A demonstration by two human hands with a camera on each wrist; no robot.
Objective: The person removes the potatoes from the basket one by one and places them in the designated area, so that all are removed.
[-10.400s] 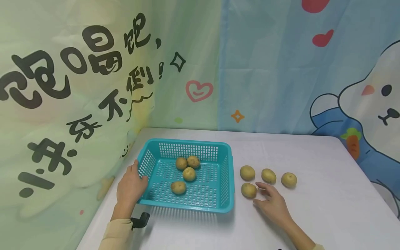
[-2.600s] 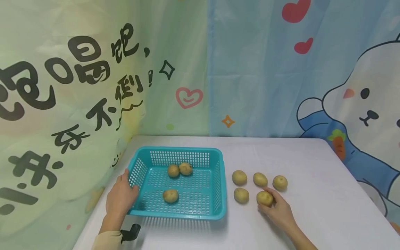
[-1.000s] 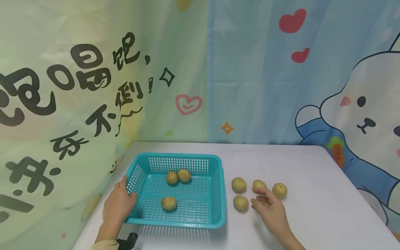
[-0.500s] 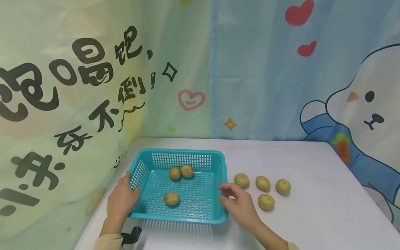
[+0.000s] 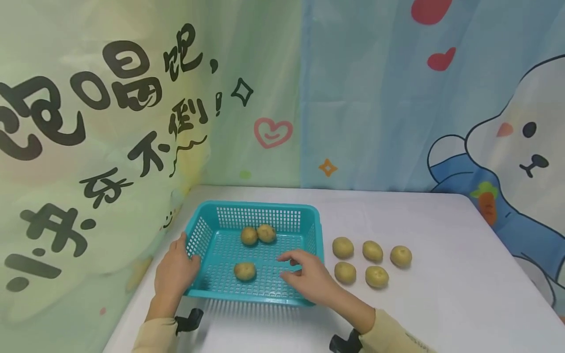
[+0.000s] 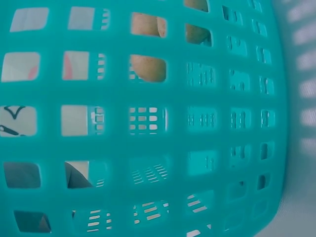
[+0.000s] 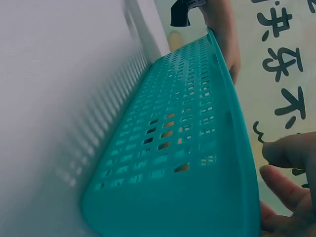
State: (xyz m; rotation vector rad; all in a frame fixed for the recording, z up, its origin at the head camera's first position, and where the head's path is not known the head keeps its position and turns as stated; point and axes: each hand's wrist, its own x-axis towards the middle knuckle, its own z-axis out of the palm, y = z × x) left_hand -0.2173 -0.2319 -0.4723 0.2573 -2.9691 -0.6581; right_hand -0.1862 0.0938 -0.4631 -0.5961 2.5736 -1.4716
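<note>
A turquoise basket (image 5: 251, 296) holds three potatoes: a potato (image 5: 249, 236) and a potato (image 5: 267, 233) side by side near the back, and a potato (image 5: 244, 271) nearer the front. My left hand (image 5: 174, 269) grips the basket's left rim, thumb over the inner side. Above the right part of the basket hovers my right hand (image 5: 311, 277), thumb and fingers parted with nothing between them. The right wrist view shows its fingers (image 7: 284, 185) beyond the basket's rim. In the left wrist view, the basket wall (image 6: 173, 94) fills most of the picture, with potatoes seen through its holes.
Right of the basket several potatoes lie in two rows on the white table (image 5: 441, 304); the front row has a potato (image 5: 345, 272) and a potato (image 5: 377, 277). A printed curtain (image 5: 366, 98) hangs behind and along the left side.
Since the oldest frame, one potato has gone from the basket to the table's front row. My right hand let go of it and has moved left over the basket. My left hand stays at the rim.
</note>
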